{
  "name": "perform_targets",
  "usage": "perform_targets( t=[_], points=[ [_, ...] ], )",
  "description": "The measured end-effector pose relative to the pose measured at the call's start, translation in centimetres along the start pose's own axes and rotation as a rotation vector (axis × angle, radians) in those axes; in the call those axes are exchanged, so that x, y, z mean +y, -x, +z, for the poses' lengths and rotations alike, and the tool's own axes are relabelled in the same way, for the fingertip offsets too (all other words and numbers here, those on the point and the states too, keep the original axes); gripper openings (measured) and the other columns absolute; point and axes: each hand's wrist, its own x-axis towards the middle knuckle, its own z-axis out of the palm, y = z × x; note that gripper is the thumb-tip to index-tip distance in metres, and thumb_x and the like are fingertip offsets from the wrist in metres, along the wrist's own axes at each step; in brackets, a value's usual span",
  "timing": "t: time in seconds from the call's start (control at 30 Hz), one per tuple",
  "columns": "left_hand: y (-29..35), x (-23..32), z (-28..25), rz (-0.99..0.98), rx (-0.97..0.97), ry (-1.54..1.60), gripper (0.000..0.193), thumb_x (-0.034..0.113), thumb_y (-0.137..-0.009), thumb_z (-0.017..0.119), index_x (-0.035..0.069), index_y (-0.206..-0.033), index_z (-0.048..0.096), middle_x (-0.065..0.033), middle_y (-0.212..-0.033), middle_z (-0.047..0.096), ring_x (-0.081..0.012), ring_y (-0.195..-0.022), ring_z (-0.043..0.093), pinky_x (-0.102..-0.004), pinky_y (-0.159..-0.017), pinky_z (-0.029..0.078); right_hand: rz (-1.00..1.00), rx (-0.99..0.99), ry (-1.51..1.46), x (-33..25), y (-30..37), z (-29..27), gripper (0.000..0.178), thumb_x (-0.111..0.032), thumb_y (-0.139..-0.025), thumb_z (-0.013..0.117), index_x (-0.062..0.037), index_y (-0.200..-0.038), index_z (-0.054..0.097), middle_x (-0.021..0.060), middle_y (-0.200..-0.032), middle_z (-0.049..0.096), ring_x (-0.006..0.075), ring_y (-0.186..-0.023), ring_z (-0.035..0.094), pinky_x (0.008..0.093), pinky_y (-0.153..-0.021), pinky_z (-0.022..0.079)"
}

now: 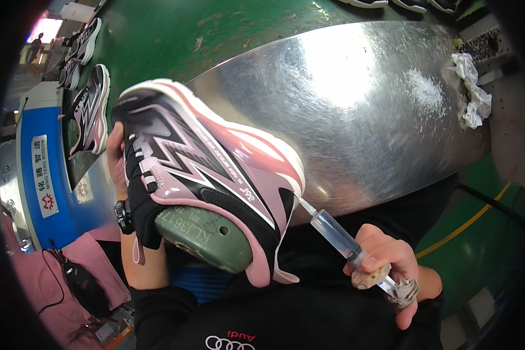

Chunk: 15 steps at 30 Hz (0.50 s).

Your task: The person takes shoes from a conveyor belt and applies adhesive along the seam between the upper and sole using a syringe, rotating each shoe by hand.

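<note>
A pink, black and white running shoe (216, 157) is tilted in front of me, its white and pink sole facing up and right. A green shoe last (204, 236) fills its opening. My left hand (116, 160) grips the shoe from the far left side, its fingers mostly hidden behind the upper. My right hand (388, 262) is closed round a clear syringe (335, 233), whose tip touches the seam between sole and upper near the heel. Lumpy wrapping covers the syringe's finger flange and plunger end.
A scratched metal table (367, 134) lies beyond the shoe, with white shavings (424, 93) and crumpled tissue (472, 93) at its right. More shoes (90, 111) stand at the left near a blue and white machine (44, 169). Pink cloth (93, 268) lies lower left.
</note>
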Motion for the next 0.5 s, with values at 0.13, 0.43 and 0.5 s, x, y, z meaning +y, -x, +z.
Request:
perform_targets(
  t=[0.13,0.43,0.5],
  points=[
    [1.9,0.4,-2.0,-0.073,-0.055,-0.120,0.045,0.041,-0.090,0.046,0.004,-0.114,0.055,-0.0154,-0.105,0.063,-0.0296,-0.089,0.063,-0.0434,-0.080,0.051,-0.017,-0.009,0.026,0.8,-0.7,-0.7,0.084,-0.068,-0.061,0.069,-0.0039,-0.113,0.052,0.0075,-0.090,0.061,0.0181,-0.080,0.055,0.0281,-0.070,0.036],
    [4.5,0.7,-4.2,-0.238,-0.161,-0.092,0.052,0.034,-0.086,0.051,0.001,-0.126,0.045,-0.0189,-0.121,0.054,-0.0313,-0.108,0.055,-0.0440,-0.096,0.043,-0.102,-0.072,0.131,1.9,-1.9,-1.0,0.086,-0.067,-0.058,0.071,-0.0024,-0.113,0.054,0.0063,-0.093,0.062,0.0160,-0.075,0.054,0.0285,-0.068,0.033],
    [4.8,0.2,-3.7,-0.258,-0.146,-0.120,0.052,0.032,-0.085,0.052,0.001,-0.127,0.044,-0.0189,-0.121,0.053,-0.0314,-0.109,0.054,-0.0442,-0.096,0.042,-0.116,-0.070,0.132,2.0,-1.9,-0.9,0.086,-0.067,-0.058,0.071,-0.0019,-0.113,0.054,0.0062,-0.094,0.062,0.0161,-0.075,0.053,0.0285,-0.068,0.033]
  ],
)
